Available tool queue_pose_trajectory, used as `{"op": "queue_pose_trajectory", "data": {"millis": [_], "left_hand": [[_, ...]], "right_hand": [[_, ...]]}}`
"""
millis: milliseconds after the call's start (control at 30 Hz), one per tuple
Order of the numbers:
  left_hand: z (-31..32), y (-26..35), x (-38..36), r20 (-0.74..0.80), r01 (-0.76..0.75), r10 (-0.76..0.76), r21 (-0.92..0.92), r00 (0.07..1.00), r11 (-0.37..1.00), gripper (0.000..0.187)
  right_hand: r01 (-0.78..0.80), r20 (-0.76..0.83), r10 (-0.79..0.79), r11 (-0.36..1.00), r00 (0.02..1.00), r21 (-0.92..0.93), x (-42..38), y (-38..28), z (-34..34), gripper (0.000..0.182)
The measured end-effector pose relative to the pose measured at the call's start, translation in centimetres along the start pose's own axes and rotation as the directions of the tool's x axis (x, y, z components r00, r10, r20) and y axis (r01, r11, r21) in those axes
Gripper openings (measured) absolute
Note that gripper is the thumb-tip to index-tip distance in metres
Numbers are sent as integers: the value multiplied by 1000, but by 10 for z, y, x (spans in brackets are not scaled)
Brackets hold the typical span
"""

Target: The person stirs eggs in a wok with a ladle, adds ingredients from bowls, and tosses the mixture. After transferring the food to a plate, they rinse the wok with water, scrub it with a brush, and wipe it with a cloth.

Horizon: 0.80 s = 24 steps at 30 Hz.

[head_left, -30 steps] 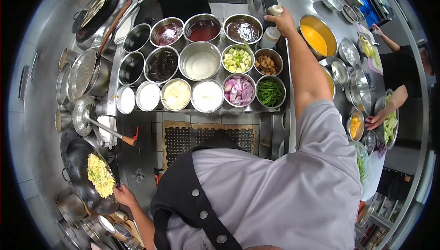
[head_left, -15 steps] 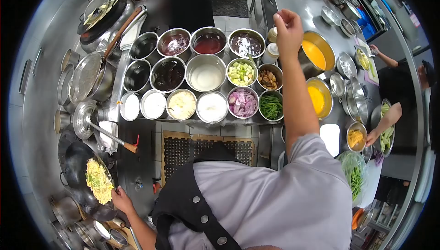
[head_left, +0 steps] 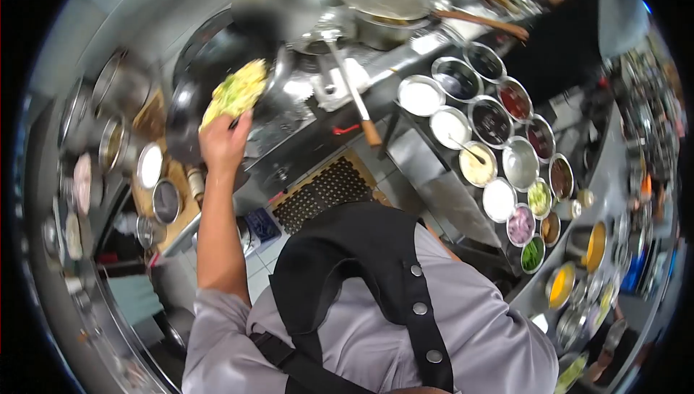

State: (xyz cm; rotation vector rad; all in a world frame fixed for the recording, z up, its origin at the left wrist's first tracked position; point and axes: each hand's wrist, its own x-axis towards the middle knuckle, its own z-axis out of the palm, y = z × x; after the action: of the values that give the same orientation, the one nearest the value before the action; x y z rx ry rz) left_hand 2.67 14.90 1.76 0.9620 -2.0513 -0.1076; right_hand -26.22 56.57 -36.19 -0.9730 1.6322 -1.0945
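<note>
My left hand (head_left: 223, 142) is closed around the dark handle of a wok (head_left: 186, 125) at the left. In the wok lies a heap of yellow fried rice (head_left: 237, 92) with green bits, spread in a long band just beyond my fingers. Blur softens the wok's rim, so its outline is hard to follow. My right hand is out of sight; only a sliver of that arm shows beside my shirt.
A strainer (head_left: 354, 94) with a wooden-ended handle lies along the stove edge. Several steel pots of sauces, white powder (head_left: 421, 95), chopped onion (head_left: 521, 225) and greens (head_left: 533, 254) stand at the right. Another person's dark clothing (head_left: 553, 47) is beyond them.
The view has swung left toward the stove. My right hand, raised over the ingredient pots before, has left the picture. My left hand still grips the wok, and the rice has shifted within it.
</note>
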Motion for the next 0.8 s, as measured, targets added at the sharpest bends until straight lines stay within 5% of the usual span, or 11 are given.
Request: {"op": "queue_pose_trajectory", "data": {"millis": [133,167,200,267,400,533,633,733,800], "left_hand": [[21,-66,24,183,-28,6,113,983,993,47],[31,-79,24,189,-6,-18,128,982,992,48],[44,-99,22,183,-25,-2,146,983,989,42],[61,-120,23,8,-55,55,161,998,985,38],[77,-132,37,-7,1,1,222,1000,975,30],[78,-138,72,-35,63,-57,213,998,975,34],[81,-135,86,31,149,-159,214,987,965,41],[90,-141,82,34,162,-173,215,984,963,40],[93,-143,86,29,173,-186,247,982,953,41]], "right_hand": [[-466,-36,468,865,883,-183,36,-159,-9,21],[-511,1,517,844,856,162,54,-167,-9,21],[-505,13,509,851,861,146,73,-172,-11,21],[-453,-81,541,768,837,453,122,-179,-17,29],[-398,-162,530,775,833,491,196,-194,-25,27],[-436,7,436,898,900,59,269,-173,-30,38],[-47,171,160,849,972,-526,323,-137,-27,56],[131,135,-53,724,989,-677,351,-118,-5,54],[225,263,-34,628,964,-745,378,-113,8,61]]}}
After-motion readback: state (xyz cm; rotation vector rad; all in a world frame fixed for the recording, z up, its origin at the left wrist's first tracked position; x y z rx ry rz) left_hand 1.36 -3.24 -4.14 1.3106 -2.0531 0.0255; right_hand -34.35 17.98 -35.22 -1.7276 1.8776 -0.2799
